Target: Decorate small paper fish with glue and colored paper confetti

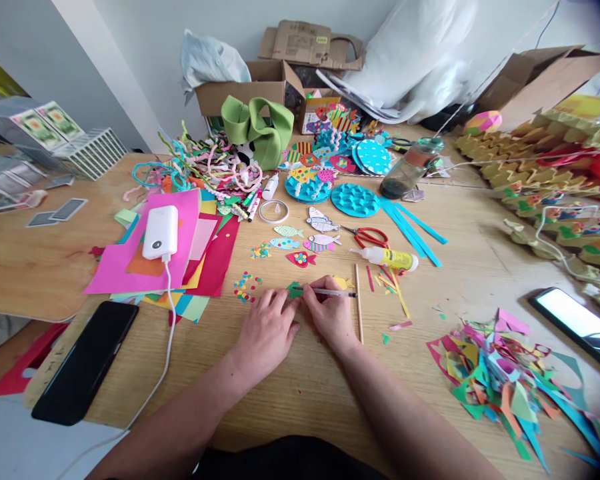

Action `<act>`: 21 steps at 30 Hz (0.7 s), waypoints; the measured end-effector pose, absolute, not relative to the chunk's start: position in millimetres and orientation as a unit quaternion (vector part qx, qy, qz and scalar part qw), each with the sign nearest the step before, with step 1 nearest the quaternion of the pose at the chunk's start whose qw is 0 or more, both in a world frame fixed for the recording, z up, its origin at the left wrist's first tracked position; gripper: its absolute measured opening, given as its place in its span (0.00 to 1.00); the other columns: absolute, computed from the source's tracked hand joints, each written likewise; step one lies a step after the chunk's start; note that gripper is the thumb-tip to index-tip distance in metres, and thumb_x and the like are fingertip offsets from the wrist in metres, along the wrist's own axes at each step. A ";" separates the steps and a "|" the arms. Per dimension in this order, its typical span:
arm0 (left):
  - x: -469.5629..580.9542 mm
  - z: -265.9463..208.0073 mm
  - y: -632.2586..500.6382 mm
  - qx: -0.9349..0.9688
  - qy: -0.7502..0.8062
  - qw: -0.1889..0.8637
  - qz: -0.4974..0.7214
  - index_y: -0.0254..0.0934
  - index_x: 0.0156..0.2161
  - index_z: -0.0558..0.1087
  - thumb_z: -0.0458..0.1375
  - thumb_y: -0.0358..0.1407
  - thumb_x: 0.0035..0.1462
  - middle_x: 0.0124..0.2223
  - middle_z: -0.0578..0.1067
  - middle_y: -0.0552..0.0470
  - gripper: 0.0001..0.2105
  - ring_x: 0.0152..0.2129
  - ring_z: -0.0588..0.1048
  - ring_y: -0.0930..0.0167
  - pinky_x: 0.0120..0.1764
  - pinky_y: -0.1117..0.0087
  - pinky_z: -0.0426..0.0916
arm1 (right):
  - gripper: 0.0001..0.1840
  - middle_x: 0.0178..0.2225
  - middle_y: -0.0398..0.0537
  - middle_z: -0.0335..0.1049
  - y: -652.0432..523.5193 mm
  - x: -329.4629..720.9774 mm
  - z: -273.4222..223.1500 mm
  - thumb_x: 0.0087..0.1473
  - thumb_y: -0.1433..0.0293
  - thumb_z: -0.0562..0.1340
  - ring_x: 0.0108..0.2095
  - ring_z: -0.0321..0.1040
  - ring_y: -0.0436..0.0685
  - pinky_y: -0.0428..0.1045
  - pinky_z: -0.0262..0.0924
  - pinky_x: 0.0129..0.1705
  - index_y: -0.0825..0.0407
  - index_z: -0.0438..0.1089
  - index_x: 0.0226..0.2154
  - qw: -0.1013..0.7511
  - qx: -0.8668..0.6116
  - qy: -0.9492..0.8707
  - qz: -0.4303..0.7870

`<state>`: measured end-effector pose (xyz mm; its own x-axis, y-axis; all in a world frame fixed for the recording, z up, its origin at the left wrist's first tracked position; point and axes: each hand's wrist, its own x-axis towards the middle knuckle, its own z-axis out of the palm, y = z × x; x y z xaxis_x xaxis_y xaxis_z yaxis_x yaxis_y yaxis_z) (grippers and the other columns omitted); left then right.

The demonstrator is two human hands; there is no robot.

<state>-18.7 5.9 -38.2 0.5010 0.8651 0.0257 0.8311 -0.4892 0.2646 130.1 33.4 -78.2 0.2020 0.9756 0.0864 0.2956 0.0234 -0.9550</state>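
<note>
My right hand [329, 313] is closed around a slim pen [339, 293], whose tip end is at a small green paper cutout [294, 290]. My left hand [266, 327] lies on the table with its fingers loosely spread, fingertips at the green cutout's near edge. The fingers partly hide the cutout's outline. A yellow paper fish [343, 283] shows behind my right hand, and a thin wooden stick [359, 303] lies right of it. Beyond are a red dotted paper fish [301, 259], a pink-and-green striped fish [322, 243] and loose coloured paper dots [245, 287].
Right of the fish are a glue bottle [389, 258], red-handled scissors [370, 236] and a paper scrap pile [510, 380]. On the left lie coloured sheets [115, 270], a white power bank [161, 230] with a cable and a black phone [85, 363]. A glass jar [413, 167] stands behind.
</note>
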 end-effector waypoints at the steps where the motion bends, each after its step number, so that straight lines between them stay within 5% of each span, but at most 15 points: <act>1: -18.8 -38.2 5.8 0.859 0.494 0.109 0.078 0.38 0.55 0.70 0.58 0.33 0.60 0.53 0.69 0.44 0.17 0.50 0.65 0.59 0.53 0.55 0.66 | 0.13 0.19 0.40 0.64 33.4 130.1 -78.1 0.53 0.60 0.62 0.20 0.59 0.51 0.48 0.55 0.23 0.48 0.63 0.23 0.485 -0.607 -0.525 0.348; 21: -18.8 -38.4 5.5 0.858 0.497 0.107 0.070 0.38 0.55 0.70 0.59 0.34 0.60 0.54 0.69 0.44 0.17 0.51 0.65 0.58 0.53 0.54 0.65 | 0.11 0.19 0.39 0.64 32.8 130.6 -79.7 0.52 0.62 0.63 0.20 0.59 0.51 0.48 0.54 0.23 0.48 0.63 0.24 0.487 -0.608 -0.524 0.344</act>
<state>-18.8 5.5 -38.4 0.4954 0.8685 0.0149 0.8385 -0.4826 0.2531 130.6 32.8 -79.7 0.2138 0.9725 0.0925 0.3024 0.0242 -0.9529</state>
